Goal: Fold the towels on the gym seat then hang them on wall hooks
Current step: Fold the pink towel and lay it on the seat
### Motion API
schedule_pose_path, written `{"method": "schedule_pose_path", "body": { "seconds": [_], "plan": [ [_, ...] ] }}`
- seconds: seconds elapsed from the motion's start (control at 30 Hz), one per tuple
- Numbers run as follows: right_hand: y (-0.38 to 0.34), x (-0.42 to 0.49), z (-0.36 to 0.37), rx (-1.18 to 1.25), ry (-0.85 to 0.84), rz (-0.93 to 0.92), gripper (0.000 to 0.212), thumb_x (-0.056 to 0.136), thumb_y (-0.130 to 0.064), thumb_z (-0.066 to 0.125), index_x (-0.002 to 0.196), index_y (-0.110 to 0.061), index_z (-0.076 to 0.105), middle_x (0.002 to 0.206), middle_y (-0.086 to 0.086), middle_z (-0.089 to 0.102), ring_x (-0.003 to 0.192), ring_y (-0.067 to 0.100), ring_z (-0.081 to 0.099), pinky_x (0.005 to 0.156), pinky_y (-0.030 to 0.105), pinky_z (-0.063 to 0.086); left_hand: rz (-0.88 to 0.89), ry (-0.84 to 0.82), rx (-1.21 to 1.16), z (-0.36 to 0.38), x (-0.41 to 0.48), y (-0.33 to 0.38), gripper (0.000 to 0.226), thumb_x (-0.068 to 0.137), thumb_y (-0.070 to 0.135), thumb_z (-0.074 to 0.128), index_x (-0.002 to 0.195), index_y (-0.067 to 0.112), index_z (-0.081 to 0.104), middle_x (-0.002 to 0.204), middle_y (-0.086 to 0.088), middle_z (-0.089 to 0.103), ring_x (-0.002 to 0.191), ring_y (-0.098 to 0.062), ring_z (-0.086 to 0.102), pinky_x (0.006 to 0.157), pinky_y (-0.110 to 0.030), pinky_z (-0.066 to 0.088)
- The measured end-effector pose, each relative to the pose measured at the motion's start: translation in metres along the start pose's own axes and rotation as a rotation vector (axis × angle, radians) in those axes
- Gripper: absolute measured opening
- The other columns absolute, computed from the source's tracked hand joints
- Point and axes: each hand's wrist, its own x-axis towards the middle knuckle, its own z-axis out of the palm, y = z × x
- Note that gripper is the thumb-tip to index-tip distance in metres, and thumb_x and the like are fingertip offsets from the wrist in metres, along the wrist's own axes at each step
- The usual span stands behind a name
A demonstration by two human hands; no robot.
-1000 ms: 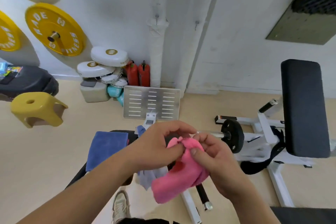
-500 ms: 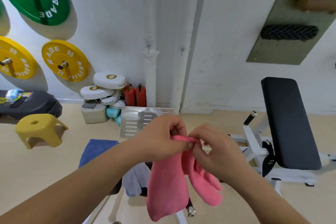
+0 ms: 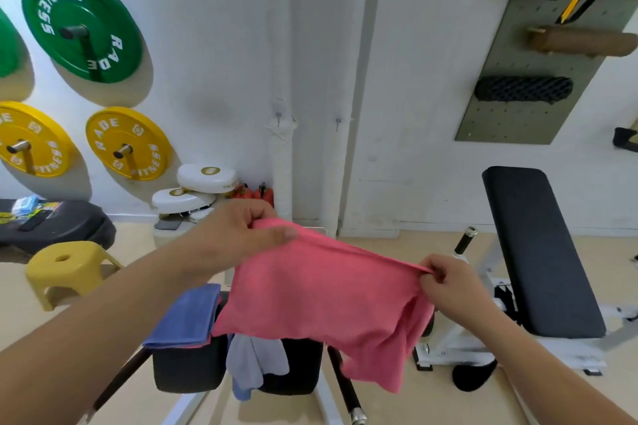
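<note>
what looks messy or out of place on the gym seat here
A grey-blue towel hangs crumpled and unfolded over the front of the gym seat, dangling between the pads. Beside it the blue towel lies neatly folded.

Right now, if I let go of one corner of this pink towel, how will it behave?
Likely floppy: the pink towel sags and bunches below its stretched top edge. Probably light, since the left hand and right hand hold it by pinches alone. The freed corner would probably drop.

towel stretched between left hand and right hand, before seat, hooks on wall behind
</note>
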Motion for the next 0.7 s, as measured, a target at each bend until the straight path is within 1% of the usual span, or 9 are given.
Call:
{"method": "schedule_pose_path", "body": {
  "seconds": [0.1, 0.17, 0.2, 0.27, 0.33, 0.4, 0.5, 0.6, 0.7],
  "plan": [
    [0.008, 0.003, -0.005, 0.042, -0.001, 0.033, 0.027, 0.083, 0.002, 0.060, 0.075, -0.021, 0.071, 0.071, 0.003, 0.070, 0.065, 0.014, 0.061, 0.061, 0.025, 0.048, -0.015, 0.226, -0.149, -0.016, 0.006, -0.009, 0.013, 0.094, 0.035, 0.072, 0.087, 0.026, 0.077, 0.081, -0.003, 0.075, 0.079, -0.027, 0.069, 0.068, -0.042, 0.060],
    [0.007, 0.003, -0.010, 0.057, 0.006, 0.009, 0.032, 0.085, 0.002, 0.062, 0.082, -0.026, 0.075, 0.076, -0.010, 0.074, 0.067, 0.000, 0.064, 0.062, 0.010, 0.046, -0.024, 0.303, -0.173, -0.021, 0.008, -0.012, 0.014, 0.099, 0.032, 0.065, 0.095, 0.032, 0.078, 0.096, -0.002, 0.078, 0.097, -0.033, 0.072, 0.089, -0.056, 0.060],
    [0.002, 0.001, -0.013, 0.039, -0.012, -0.030, 0.034, 0.087, 0.001, 0.062, 0.086, -0.030, 0.077, 0.079, -0.020, 0.075, 0.072, -0.006, 0.065, 0.065, 0.006, 0.046, -0.011, 0.295, -0.139, -0.019, 0.006, -0.010, 0.017, 0.100, 0.028, 0.063, 0.097, 0.034, 0.078, 0.098, 0.003, 0.078, 0.102, -0.027, 0.071, 0.095, -0.053, 0.058],
    [-0.014, -0.003, -0.018, -0.022, -0.103, -0.110, 0.031, 0.095, -0.009, 0.062, 0.093, -0.036, 0.078, 0.085, -0.030, 0.074, 0.084, -0.011, 0.066, 0.073, 0.006, 0.049, 0.059, 0.200, -0.002, -0.007, 0.001, -0.004, 0.025, 0.101, 0.019, 0.059, 0.097, 0.037, 0.077, 0.097, 0.015, 0.076, 0.101, -0.007, 0.068, 0.095, -0.033, 0.054],
    [-0.039, -0.010, -0.019, -0.038, -0.203, -0.161, 0.023, 0.099, -0.022, 0.060, 0.095, -0.034, 0.079, 0.085, -0.020, 0.077, 0.084, -0.004, 0.069, 0.074, 0.014, 0.054, 0.143, 0.048, 0.143, 0.014, -0.009, 0.009, 0.027, 0.099, 0.016, 0.059, 0.098, 0.038, 0.075, 0.097, 0.022, 0.073, 0.097, 0.006, 0.064, 0.088, -0.018, 0.049],
    [-0.068, -0.018, -0.019, 0.039, -0.213, -0.187, 0.021, 0.100, -0.030, 0.061, 0.091, -0.026, 0.079, 0.083, -0.006, 0.077, 0.079, 0.005, 0.069, 0.069, 0.015, 0.053, 0.257, -0.097, 0.189, 0.038, -0.016, 0.023, 0.023, 0.098, 0.019, 0.063, 0.102, 0.038, 0.075, 0.099, 0.022, 0.071, 0.099, 0.005, 0.063, 0.085, -0.012, 0.046],
    [-0.101, -0.029, -0.018, 0.144, -0.178, -0.194, 0.016, 0.095, -0.037, 0.067, 0.085, -0.030, 0.078, 0.076, -0.010, 0.077, 0.069, -0.005, 0.067, 0.061, 0.006, 0.045, 0.308, -0.103, 0.096, 0.072, -0.017, 0.030, 0.024, 0.092, 0.025, 0.074, 0.111, 0.040, 0.074, 0.097, 0.012, 0.073, 0.096, -0.003, 0.067, 0.087, -0.016, 0.051],
    [-0.114, -0.032, -0.020, 0.155, -0.276, -0.267, 0.012, 0.096, -0.031, 0.068, 0.089, -0.029, 0.077, 0.081, -0.012, 0.078, 0.078, -0.006, 0.070, 0.071, 0.008, 0.049, 0.260, -0.100, 0.025, 0.091, -0.012, 0.026, 0.045, 0.089, 0.021, 0.075, 0.129, 0.038, 0.063, 0.093, 0.008, 0.075, 0.090, -0.008, 0.072, 0.089, -0.033, 0.058],
    [-0.109, -0.028, -0.027, 0.137, -0.316, -0.315, 0.012, 0.096, -0.025, 0.069, 0.090, -0.028, 0.079, 0.088, -0.013, 0.079, 0.088, -0.001, 0.072, 0.081, 0.020, 0.055, 0.318, -0.089, 0.125, 0.094, -0.007, 0.021, 0.028, 0.091, 0.027, 0.072, 0.116, 0.038, 0.071, 0.096, 0.017, 0.073, 0.093, 0.003, 0.067, 0.082, -0.021, 0.054]
  ]
}}
